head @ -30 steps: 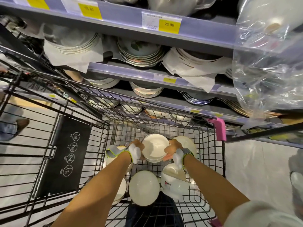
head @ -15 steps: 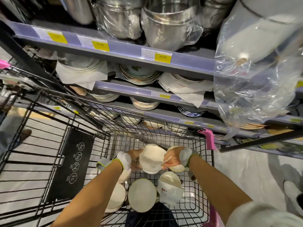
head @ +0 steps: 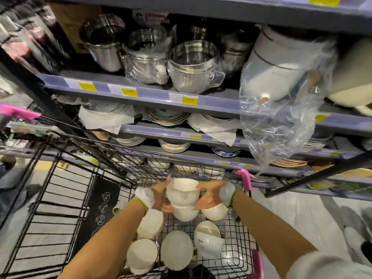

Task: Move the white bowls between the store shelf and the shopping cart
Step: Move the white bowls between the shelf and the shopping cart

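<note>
Presently, both hands hold a white bowl (head: 182,193) between them above the far end of the shopping cart (head: 60,198), with the bowl tilted so its printed side wall faces the camera. Left hand (head: 161,195) cups the bowl's left side, fingers curved around the wall and underside; right hand (head: 209,195) presses the right side, its fingers (head: 201,186) curled over the rim. A second white bowl (head: 186,213) sits directly beneath the held one, touching it; whether the hands also carry it cannot be told. Inside the cart basket lie further white bowls: one (head: 214,211) just right of the hands, one (head: 151,223) under the left wrist, two rim-down (head: 142,254) (head: 175,250) near the camera, and one (head: 208,239) on its side at the right. Beyond the cart stands the store shelf (head: 153,97), carrying steel pots (head: 193,65) on an upper tier and stacked plates (head: 167,116) on the tiers below. A clear plastic bag (head: 281,109) hangs over the shelf edge at right.
</note>
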